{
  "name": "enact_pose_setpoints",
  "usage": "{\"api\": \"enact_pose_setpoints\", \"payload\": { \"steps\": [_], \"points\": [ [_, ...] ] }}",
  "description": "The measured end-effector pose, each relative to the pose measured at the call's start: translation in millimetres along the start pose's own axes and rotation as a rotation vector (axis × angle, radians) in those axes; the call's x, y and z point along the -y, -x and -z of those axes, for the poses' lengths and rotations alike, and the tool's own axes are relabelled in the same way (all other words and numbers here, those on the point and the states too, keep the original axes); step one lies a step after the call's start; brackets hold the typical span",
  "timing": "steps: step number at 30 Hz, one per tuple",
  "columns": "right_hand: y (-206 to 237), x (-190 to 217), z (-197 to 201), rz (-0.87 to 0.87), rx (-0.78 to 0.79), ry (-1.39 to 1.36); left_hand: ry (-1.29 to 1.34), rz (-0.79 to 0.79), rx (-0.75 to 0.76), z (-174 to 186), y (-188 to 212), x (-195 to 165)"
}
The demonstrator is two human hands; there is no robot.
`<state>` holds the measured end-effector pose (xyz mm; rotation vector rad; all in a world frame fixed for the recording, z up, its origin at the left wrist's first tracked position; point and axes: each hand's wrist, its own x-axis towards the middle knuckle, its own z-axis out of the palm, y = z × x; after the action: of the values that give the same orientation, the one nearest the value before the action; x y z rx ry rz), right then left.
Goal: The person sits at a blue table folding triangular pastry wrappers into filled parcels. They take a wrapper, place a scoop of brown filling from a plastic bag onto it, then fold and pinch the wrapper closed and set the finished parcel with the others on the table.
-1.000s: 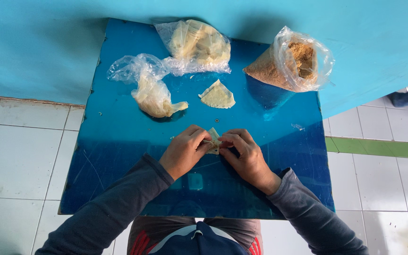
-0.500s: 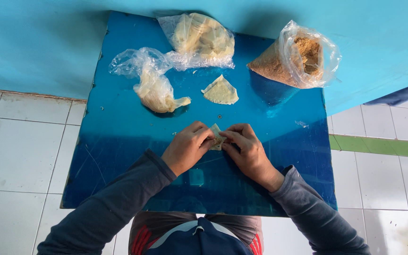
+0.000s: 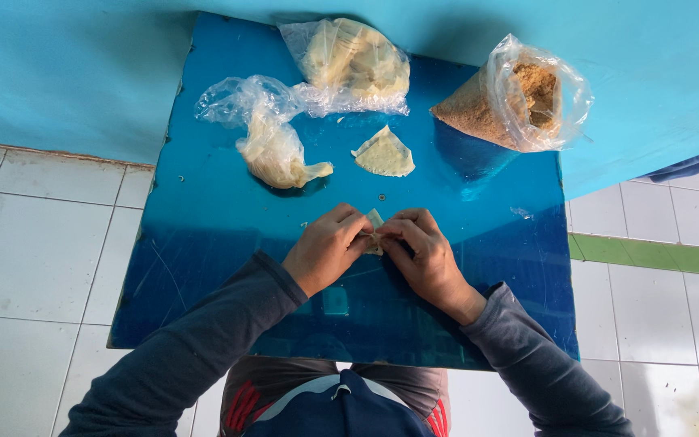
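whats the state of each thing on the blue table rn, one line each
left hand: pinching the small wrapper
right hand: pinching it from the other side
small wrapper: held between both hands, mostly hidden
folded triangle: lying flat, untouched
bag of brown filling: open
two clear bags: crumpled, holding pale sheets

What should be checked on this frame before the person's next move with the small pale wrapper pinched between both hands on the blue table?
1. Both hands on the piece: left hand and right hand pinch the pale wrapper from either side. Ok.
2. Wrapper sealed: fingers cover most of it. Cannot tell.
3. Piece over the blue table, well away from its edges. Ok.
4. Finished folded piece lies apart from the hands. Ok.
5. Bag of brown crumbly filling lies on its side, mouth loosely open; no spill seen. Ok.
6. Two clear bags of pale sheets lie beyond the hands. Ok.
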<state>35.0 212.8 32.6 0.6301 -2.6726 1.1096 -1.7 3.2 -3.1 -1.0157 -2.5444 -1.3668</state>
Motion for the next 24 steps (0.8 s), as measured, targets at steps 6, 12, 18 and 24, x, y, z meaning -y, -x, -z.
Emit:
{"api": "enact_pose_setpoints", "payload": {
  "steps": [6, 12, 18, 24],
  "points": [
    [0, -1, -3, 0.038, -0.009, 0.038, 0.056, 0.017, 0.000, 1, 1, -1],
    [1, -1, -5, 0.016, -0.024, 0.070, 0.013, -0.036, 0.019, 0, -1, -3],
    [1, 0, -2, 0.025, 0.014, 0.065, -0.042, -0.050, 0.037, 2, 0, -3],
    [3, 3, 8, -0.029, -0.003, -0.010, -0.111, -0.082, 0.070, 2, 0, -3]
  ]
}}
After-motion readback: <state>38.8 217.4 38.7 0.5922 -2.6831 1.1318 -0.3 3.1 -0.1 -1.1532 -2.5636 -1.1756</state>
